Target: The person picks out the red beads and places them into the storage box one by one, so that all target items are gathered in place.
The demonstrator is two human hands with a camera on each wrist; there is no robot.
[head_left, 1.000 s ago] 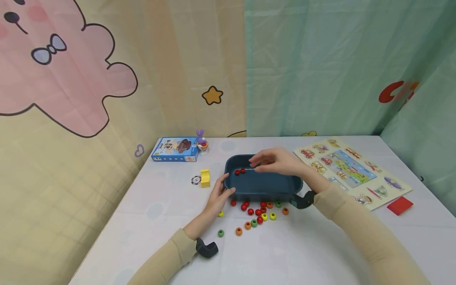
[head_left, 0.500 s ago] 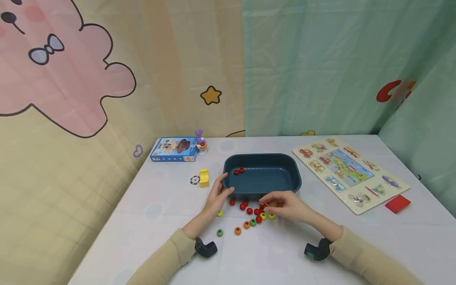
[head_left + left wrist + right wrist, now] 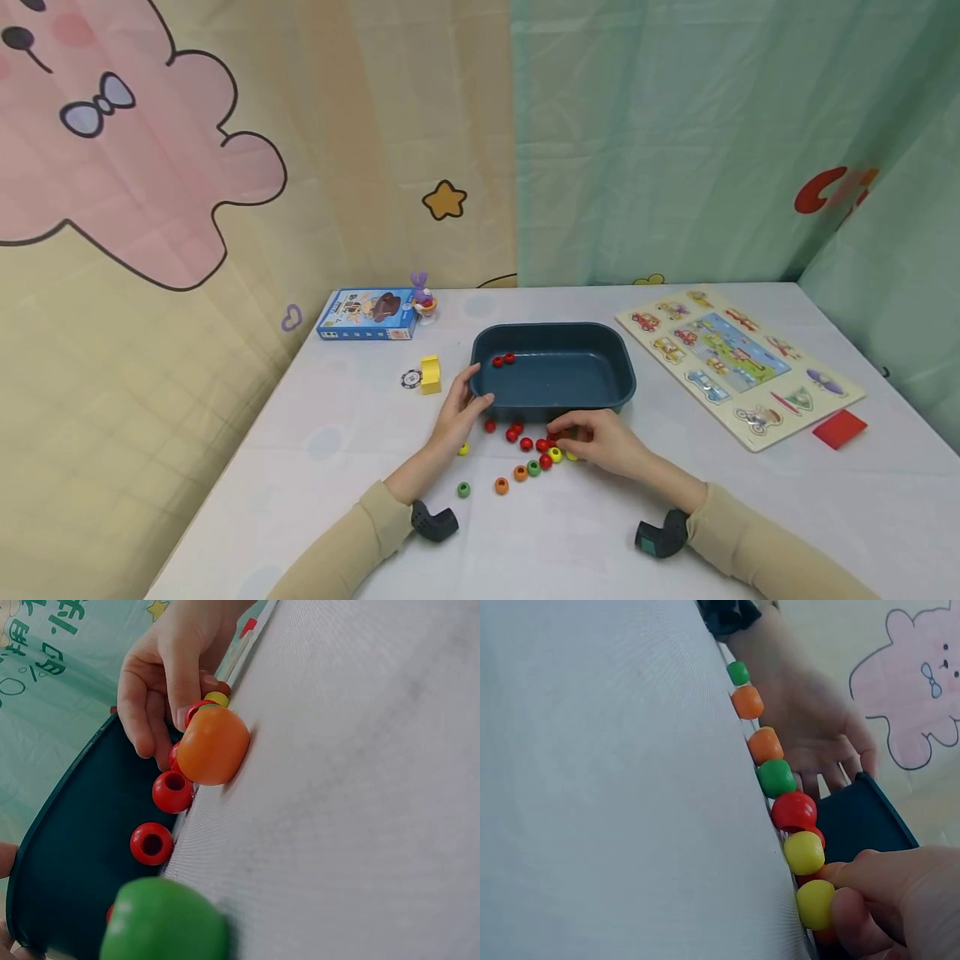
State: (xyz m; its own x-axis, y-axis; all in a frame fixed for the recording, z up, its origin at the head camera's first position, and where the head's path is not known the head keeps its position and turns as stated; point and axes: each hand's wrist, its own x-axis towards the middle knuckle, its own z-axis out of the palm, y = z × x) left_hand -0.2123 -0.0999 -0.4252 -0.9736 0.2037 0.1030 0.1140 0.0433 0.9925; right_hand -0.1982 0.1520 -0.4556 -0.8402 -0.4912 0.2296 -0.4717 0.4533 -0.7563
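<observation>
Beads [image 3: 527, 445], mostly on the tabletop [image 3: 570, 550] beside the tray [image 3: 562, 382], with left grip [image 3: 453, 415] holding its corner, likely for steadiness, and right grip [image 3: 609, 442] among them, pinching one or not, cannot tell.

I can make out dark Chinese characters [image 3: 56, 634], cut off and tilted, one looking like 用, on the green curtain [image 3: 90, 697] at upper left of the left wrist view, while the blue box's [image 3: 367, 314] print, left of the head view's centre, is too small to read.
</observation>
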